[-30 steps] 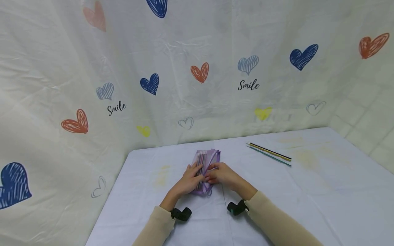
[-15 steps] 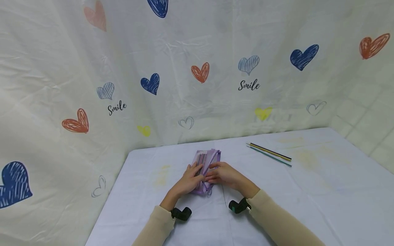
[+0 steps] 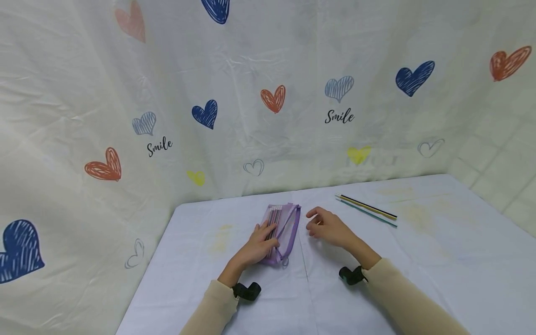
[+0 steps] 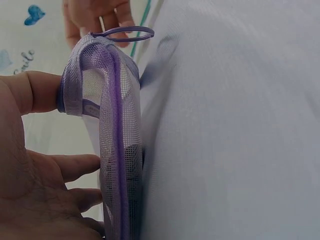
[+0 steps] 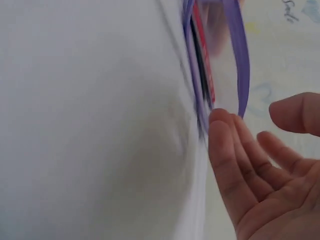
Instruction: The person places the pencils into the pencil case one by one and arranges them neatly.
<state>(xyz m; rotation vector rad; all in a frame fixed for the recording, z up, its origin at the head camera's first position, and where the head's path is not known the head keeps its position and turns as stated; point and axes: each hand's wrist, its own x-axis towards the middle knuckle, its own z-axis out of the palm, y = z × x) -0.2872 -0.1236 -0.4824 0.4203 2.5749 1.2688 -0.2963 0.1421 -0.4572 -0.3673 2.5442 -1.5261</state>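
Observation:
A purple mesh pencil case (image 3: 291, 232) lies on the white-covered table, its zip side gaping to the right. Several pencils (image 3: 275, 214) are inside, along its left half. My left hand (image 3: 257, 244) rests on the case with fingers extended. In the left wrist view its thumb (image 4: 42, 92) touches the case's raised edge, next to a purple loop (image 4: 142, 32). My right hand (image 3: 328, 228) is raised just right of the case, holding nothing, its fingers loosely bent. The right wrist view shows a red pencil (image 5: 204, 52) inside the open side.
To the right at the back lie a black-and-yellow pair of pencils (image 3: 368, 206) and a green pencil (image 3: 368, 214), all slanting. A white curtain (image 3: 234, 65) printed with hearts hangs behind the table. Black wrist cameras sit on both wrists.
My right hand has let go of the pencil case's edge and moved right, away from it. The case's right side now stands wider open. My left hand stays in place.

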